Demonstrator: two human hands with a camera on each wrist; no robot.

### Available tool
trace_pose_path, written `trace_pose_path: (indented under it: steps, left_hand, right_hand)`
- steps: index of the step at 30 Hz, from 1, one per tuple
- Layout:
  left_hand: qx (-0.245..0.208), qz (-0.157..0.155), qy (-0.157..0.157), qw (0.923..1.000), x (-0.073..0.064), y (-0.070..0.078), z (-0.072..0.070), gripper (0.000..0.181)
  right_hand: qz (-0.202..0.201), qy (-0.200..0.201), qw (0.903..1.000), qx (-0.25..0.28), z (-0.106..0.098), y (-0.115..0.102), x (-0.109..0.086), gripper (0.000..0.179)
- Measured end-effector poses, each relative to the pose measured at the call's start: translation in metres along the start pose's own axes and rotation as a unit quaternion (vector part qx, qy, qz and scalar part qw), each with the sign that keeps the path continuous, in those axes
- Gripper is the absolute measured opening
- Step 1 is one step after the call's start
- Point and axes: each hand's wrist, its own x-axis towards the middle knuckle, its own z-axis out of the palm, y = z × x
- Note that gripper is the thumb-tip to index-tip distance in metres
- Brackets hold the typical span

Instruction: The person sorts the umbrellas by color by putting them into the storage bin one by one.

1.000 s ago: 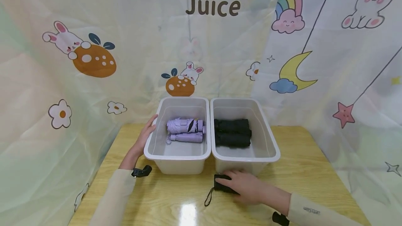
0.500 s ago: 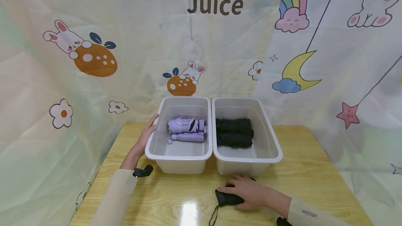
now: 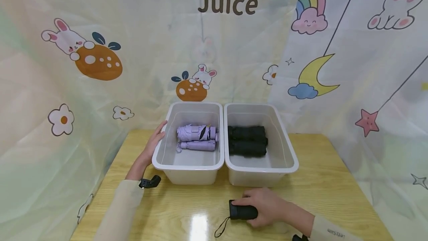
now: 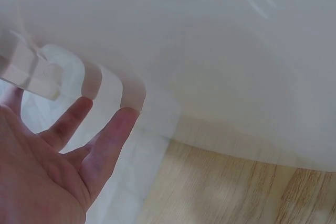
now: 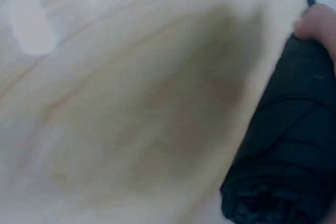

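Observation:
In the head view, my right hand (image 3: pixel 265 205) grips a folded black umbrella (image 3: pixel 243 212) in front of the right bin, and a wrist loop dangles from its handle end. The right wrist view shows the rolled umbrella (image 5: pixel 286 135) close over the table, its shadow beside it. My left hand (image 3: pixel 149 148) rests its extended fingers on the outer left side of the left white bin (image 3: pixel 187 167). Straight fingertips (image 4: pixel 126 119) meet the bin's wall in the left wrist view. Two purple folded umbrellas (image 3: pixel 193 133) lie in that bin.
A second white bin (image 3: pixel 260 169) stands right beside the first and holds two black folded umbrellas (image 3: pixel 248 148). Both bins stand on a wooden table (image 3: pixel 177 207). A printed cloth backdrop (image 3: pixel 234 55) hangs behind and along the sides.
My right hand has drawn the black umbrella back from the right bin, toward me, keeping its grip. The left hand has stayed at the left bin.

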Motion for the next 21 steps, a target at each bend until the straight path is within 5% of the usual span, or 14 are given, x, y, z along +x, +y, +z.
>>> trace_pose_path:
  steps: [10, 21]
  left_hand:
    - [-0.003, -0.004, 0.003, 1.0000, -0.002, -0.001, -0.001, 0.055]
    - [-0.012, 0.002, -0.002, 0.9999, -0.004, -0.001, 0.001, 0.055]
  right_hand:
    - [-0.012, 0.036, 0.9992, -0.013, -0.105, -0.051, 0.011, 0.073]
    - [0.054, 0.064, 0.9942, -0.068, -0.198, -0.022, 0.032, 0.066]
